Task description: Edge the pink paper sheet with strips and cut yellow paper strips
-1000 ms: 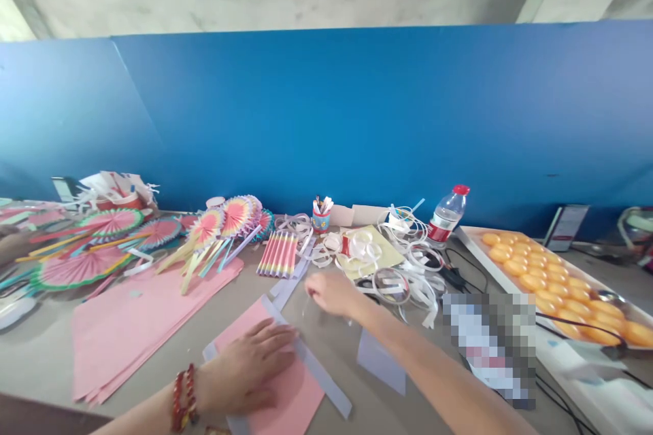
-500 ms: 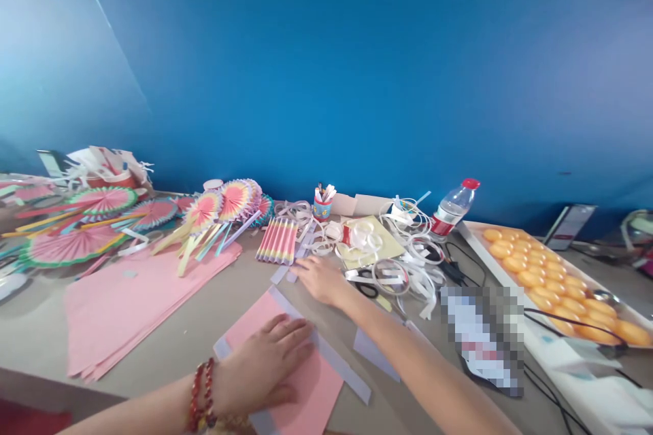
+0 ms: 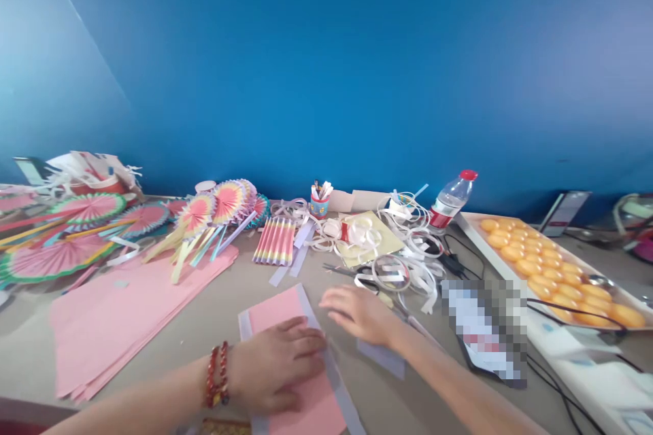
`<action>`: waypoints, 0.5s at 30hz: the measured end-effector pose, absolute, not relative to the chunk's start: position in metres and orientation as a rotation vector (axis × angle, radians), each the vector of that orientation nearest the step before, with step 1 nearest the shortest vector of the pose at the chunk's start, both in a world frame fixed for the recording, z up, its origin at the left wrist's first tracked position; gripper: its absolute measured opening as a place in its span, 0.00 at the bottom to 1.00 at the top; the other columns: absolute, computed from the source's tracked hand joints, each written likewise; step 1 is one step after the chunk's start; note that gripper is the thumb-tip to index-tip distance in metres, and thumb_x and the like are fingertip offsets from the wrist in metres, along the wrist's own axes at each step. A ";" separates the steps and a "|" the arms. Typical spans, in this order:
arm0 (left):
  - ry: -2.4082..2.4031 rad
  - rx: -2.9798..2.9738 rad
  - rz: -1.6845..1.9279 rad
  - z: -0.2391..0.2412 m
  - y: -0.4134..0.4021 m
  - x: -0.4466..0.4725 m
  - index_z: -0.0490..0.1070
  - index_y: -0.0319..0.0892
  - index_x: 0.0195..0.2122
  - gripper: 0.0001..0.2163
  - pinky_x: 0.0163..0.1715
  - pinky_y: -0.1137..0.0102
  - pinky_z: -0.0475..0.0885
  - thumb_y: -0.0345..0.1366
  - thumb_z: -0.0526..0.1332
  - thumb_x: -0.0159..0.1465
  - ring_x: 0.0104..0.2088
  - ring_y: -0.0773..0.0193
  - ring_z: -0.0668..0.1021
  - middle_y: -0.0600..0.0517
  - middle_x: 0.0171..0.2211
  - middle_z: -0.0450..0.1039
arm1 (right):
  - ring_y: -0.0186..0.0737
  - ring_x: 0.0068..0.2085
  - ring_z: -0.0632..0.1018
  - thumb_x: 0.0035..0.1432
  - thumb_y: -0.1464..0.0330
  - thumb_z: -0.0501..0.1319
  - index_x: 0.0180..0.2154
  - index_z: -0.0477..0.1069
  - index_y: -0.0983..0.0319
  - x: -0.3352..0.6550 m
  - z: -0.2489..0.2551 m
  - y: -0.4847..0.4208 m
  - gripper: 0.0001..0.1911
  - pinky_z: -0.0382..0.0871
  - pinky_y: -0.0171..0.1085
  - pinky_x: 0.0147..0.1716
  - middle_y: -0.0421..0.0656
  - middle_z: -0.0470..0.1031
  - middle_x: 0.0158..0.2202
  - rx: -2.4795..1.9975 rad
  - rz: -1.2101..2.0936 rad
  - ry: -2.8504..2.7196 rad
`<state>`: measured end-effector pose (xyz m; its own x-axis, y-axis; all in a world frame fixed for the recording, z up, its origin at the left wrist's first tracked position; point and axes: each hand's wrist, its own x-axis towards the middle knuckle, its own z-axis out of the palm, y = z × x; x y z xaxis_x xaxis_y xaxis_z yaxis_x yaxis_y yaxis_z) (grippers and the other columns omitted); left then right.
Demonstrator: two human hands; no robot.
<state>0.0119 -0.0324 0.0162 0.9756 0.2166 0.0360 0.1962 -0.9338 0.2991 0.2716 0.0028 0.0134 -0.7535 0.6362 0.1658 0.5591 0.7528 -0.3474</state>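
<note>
My left hand [image 3: 278, 367] lies flat, fingers spread, pressing on a pink paper sheet [image 3: 286, 353] edged with pale grey strips [image 3: 334, 374] at the table's near edge. A red bead bracelet is on that wrist. My right hand [image 3: 357, 312] hovers just right of the sheet, fingers loosely stretched out with nothing visible in them. A small grey paper piece [image 3: 382, 358] lies under my right forearm. Scissors [image 3: 357, 275] lie just beyond my right hand.
A stack of pink sheets [image 3: 122, 306] lies at the left, with folded paper fans [image 3: 214, 211] and a striped folded bundle [image 3: 275, 241] behind. White tape rings [image 3: 403, 265], a pen cup [image 3: 320, 202], a water bottle [image 3: 449, 200] and a tray of orange cups [image 3: 551, 272] stand to the right.
My right hand drew back from the strips near the striped bundle to beside the pink sheet. My left hand stayed pressed on the sheet. The view tilted down slightly.
</note>
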 end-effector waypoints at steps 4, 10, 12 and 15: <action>0.246 2.832 0.224 0.002 -0.010 0.028 0.65 0.42 0.53 0.19 0.67 0.57 0.51 0.43 0.59 0.63 0.58 0.54 0.69 0.43 0.57 0.68 | 0.40 0.48 0.76 0.66 0.71 0.53 0.49 0.72 0.58 0.296 0.012 -0.031 0.14 0.68 0.39 0.48 0.45 0.77 0.46 -0.926 0.583 -2.519; 0.293 2.897 0.291 0.007 0.002 0.033 0.65 0.40 0.53 0.16 0.64 0.54 0.56 0.37 0.58 0.65 0.58 0.51 0.68 0.41 0.58 0.65 | 0.37 0.40 0.76 0.63 0.70 0.55 0.47 0.70 0.58 0.301 0.025 -0.060 0.12 0.71 0.35 0.40 0.46 0.73 0.47 -1.109 0.815 -2.194; 0.320 2.895 0.286 0.011 -0.010 0.031 0.66 0.40 0.53 0.15 0.63 0.55 0.57 0.37 0.57 0.66 0.59 0.52 0.67 0.42 0.58 0.65 | 0.41 0.48 0.74 0.58 0.72 0.59 0.49 0.70 0.58 0.300 0.028 -0.073 0.16 0.70 0.38 0.47 0.46 0.72 0.51 -0.996 0.885 -2.407; 0.322 2.849 0.292 0.015 -0.032 0.029 0.68 0.41 0.51 0.12 0.61 0.60 0.61 0.37 0.57 0.67 0.57 0.55 0.69 0.44 0.56 0.68 | 0.44 0.53 0.71 0.54 0.73 0.62 0.50 0.69 0.58 0.298 0.025 -0.088 0.20 0.66 0.42 0.53 0.46 0.71 0.52 -0.971 0.839 -2.605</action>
<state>0.0293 -0.0315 0.0146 0.9553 0.2430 0.1684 0.1910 -0.9420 0.2759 0.2979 -0.0880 0.0252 -0.7516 0.6593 0.0207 0.5233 0.6151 -0.5897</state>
